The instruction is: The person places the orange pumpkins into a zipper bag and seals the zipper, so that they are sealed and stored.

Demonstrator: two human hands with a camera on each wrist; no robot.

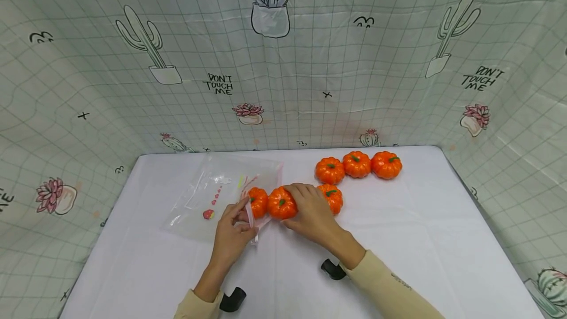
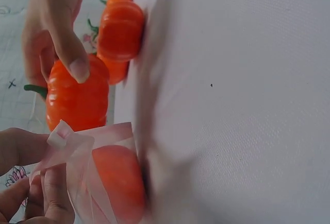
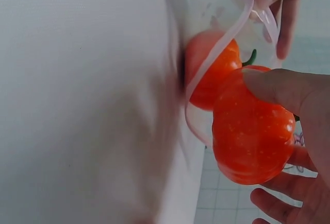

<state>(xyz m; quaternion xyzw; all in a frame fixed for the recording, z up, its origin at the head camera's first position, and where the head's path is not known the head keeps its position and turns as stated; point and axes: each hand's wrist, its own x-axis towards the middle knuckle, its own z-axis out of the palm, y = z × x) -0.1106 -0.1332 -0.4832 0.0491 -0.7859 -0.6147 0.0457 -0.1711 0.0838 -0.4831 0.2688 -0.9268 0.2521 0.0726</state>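
Observation:
My left hand [image 1: 231, 234] pinches the edge of a clear zip bag [image 1: 195, 210] at its mouth, which faces right. Just inside that mouth sits one orange toy pumpkin [image 1: 258, 203], seen through the film in the left wrist view. My right hand [image 1: 313, 212] grips a second pumpkin [image 1: 282, 203] between thumb and fingers, right at the bag's opening. In the right wrist view this held pumpkin [image 3: 253, 126] overlaps the bagged pumpkin [image 3: 209, 67]. Another pumpkin [image 1: 333, 199] lies behind my right hand, partly hidden by it.
Three more pumpkins [image 1: 357, 164] stand in a row toward the back right of the white table [image 1: 398, 240]. A patterned cloth [image 1: 310, 63] hangs behind and beside the table. Black wrist mounts [image 1: 233, 300] show under both forearms.

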